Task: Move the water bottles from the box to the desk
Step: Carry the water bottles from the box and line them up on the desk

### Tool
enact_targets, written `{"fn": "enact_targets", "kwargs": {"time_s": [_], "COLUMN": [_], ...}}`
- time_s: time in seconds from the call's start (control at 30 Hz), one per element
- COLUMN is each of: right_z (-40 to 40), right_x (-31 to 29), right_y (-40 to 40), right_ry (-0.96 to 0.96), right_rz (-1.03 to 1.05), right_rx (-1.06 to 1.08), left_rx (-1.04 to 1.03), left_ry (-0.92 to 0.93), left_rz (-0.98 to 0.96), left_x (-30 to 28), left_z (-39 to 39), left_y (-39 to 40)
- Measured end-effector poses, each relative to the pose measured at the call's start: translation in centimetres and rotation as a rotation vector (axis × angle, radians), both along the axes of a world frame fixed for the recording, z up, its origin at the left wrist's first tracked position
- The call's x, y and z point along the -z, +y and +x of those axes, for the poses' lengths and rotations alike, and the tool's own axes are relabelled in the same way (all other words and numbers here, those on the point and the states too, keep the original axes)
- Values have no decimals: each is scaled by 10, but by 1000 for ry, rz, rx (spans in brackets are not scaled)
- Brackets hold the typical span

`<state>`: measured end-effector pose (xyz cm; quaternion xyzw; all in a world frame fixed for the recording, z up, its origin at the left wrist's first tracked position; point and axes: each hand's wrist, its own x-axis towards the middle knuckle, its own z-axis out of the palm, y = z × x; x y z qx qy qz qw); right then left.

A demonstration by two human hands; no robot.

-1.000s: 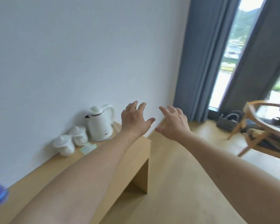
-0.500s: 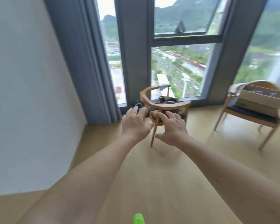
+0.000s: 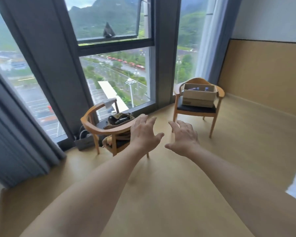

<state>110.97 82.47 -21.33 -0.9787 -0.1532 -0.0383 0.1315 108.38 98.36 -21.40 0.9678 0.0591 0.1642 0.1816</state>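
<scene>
**A:** What are the hands doing?

**B:** Both arms reach forward over the wood floor (image 3: 161, 194). The left hand (image 3: 143, 134) and right hand (image 3: 184, 139) are spread, fingers fairly straight and apart, palms down. Neither holds or touches anything.

**A:** Where is the box?

**B:** The cardboard box (image 3: 199, 97) sits on the dark seat of a wooden armchair (image 3: 197, 108) at the far right, near the window (image 3: 116, 65), well apart from both hands. Blue-topped water bottles (image 3: 206, 89) show inside it (too small to count).

**A:** Anything nearer?

**B:** A second wooden chair (image 3: 99, 129) stands just beyond the left hand, with a bag (image 3: 120, 118) on its seat and a grey tote (image 3: 84, 141) on the floor beside it.
</scene>
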Motion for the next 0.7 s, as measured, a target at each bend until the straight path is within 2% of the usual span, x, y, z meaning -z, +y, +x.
{"fn": "enact_targets", "kwargs": {"time_s": [0.4, 0.7], "right_z": [153, 342], "right_x": [5, 16], "right_y": [-30, -85], "right_ry": [77, 58], "right_rz": [-4, 22], "right_rx": [255, 278], "left_rx": [198, 229], "left_ry": [13, -23], "left_rz": [3, 62], "left_x": [22, 29], "left_z": [207, 410], "left_y": [-35, -82]}}
